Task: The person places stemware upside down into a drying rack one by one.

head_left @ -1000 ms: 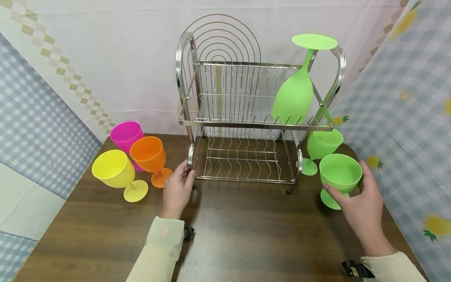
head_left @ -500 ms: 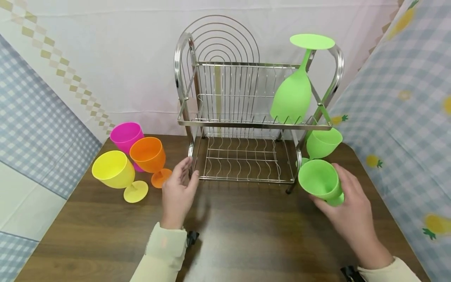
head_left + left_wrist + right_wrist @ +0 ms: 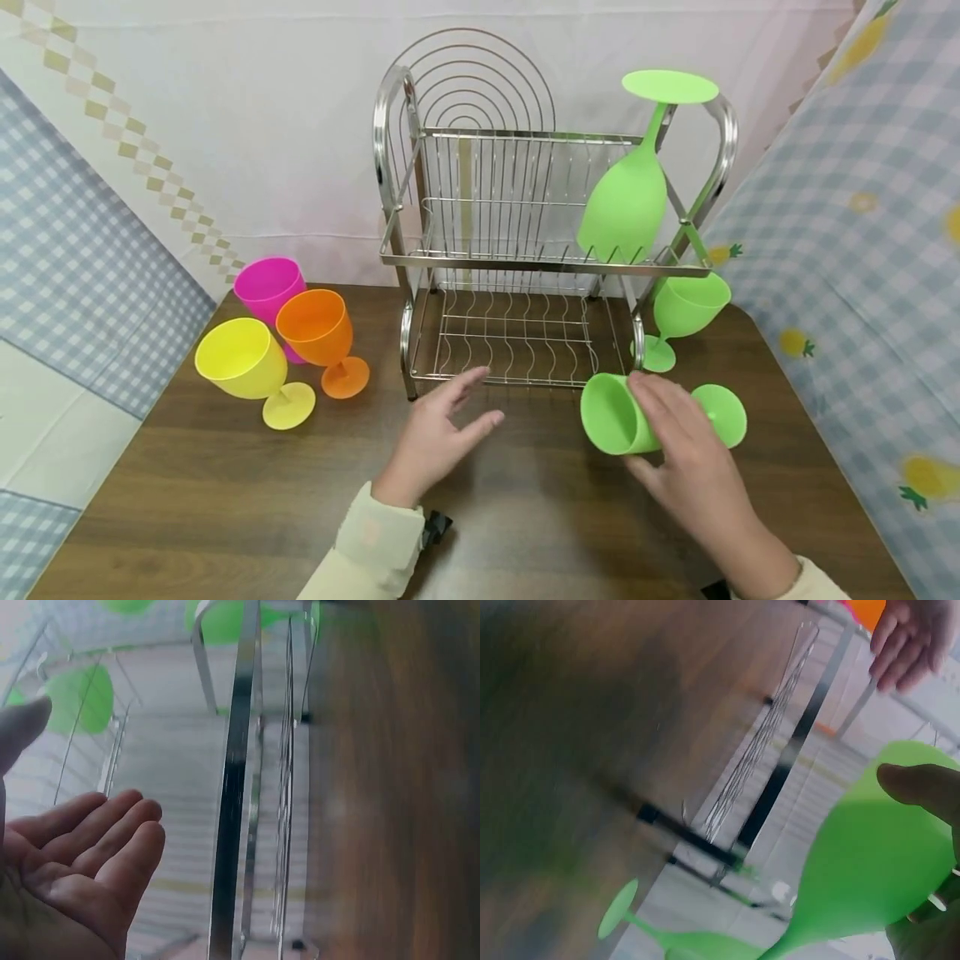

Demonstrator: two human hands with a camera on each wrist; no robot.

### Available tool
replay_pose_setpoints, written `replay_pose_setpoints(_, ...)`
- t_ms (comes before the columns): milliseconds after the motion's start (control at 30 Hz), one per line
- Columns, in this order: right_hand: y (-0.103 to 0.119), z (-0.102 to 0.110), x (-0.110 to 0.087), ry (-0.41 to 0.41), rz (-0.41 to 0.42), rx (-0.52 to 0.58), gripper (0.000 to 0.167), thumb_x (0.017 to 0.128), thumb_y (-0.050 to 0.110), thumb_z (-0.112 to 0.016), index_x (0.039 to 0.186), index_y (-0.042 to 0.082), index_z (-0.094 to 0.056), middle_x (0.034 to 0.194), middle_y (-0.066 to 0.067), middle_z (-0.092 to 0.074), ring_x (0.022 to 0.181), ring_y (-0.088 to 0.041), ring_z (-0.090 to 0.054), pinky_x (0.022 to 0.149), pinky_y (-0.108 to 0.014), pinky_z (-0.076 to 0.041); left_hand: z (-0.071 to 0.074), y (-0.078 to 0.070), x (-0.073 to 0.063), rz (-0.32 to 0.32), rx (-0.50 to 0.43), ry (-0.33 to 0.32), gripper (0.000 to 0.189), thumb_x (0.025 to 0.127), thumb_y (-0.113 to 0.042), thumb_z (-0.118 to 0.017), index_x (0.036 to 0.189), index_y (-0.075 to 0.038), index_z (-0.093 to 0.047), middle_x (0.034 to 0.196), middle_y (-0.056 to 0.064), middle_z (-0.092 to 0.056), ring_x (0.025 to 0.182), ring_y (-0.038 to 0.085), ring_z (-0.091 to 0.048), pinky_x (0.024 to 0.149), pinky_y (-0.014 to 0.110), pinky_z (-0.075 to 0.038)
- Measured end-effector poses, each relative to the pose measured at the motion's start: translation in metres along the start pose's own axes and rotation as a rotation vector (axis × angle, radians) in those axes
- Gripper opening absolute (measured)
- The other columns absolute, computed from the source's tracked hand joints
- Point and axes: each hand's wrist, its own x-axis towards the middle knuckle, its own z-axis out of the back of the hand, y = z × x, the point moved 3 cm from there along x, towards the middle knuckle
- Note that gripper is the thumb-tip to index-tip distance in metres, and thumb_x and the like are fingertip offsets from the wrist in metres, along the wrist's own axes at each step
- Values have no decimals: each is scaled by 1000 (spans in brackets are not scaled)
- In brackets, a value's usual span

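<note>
White cloth backdrop (image 3: 300, 108), blue-checked cloth (image 3: 75, 258) at left, pineapple-print cloth (image 3: 862, 283) at right, brown wood-grain tabletop (image 3: 540, 533)

Kitchen-like spot, likely home: I'm at a wood-grain table (image 3: 525, 517) with metal dish rack (image 3: 510, 266), goblets (image 3: 609, 417), pineapple-print cloth (image 3: 847, 283) hung alongside; wrist views blurry.
</note>
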Motion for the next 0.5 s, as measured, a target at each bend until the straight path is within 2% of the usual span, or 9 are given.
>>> replay_pose_setpoints(100,11,-6,-1,39,47,17,104,42,-8,-91,139,-7,-53,134,-23,-59,120,-43,-53,121,-29,-25,-12,-7,-2,-2,56,79,71,87,-42,-78,147,-16,-51,147,2,-54,130,25,-56,106,41,-47)
replay_pose_setpoints(233,23,-15,-1,99,73,5,98,49,-5,-90,139,-7,-53,135,-23,-58,122,-42,-53,121,-29,-23,-24,-16,-6,-34,82,138,81,83,-51,-78,150,-19,-47,148,1,-52,134,18,-50,109,43,-44)
replay_pose_setpoints(333,31,-24,0,143,80,-27,89,58,0,-88,139,-5,-54,136,-21,-58,124,-40,-52,121,-30,-23,-32,-21,-11,-56,74,159,88,80,-54,-80,152,-17,-44,151,0,-49,137,19,-48,111,44,-43)
replay_pose_setpoints(500,43,-38,1,168,123,-64,78,68,9,-83,140,-3,-54,136,-19,-58,124,-38,-53,118,-37,-30,-44,-26,-16,-50,107,187,96,77,-59,-80,153,-15,-40,152,1,-47,138,20,-46,112,43,-42)
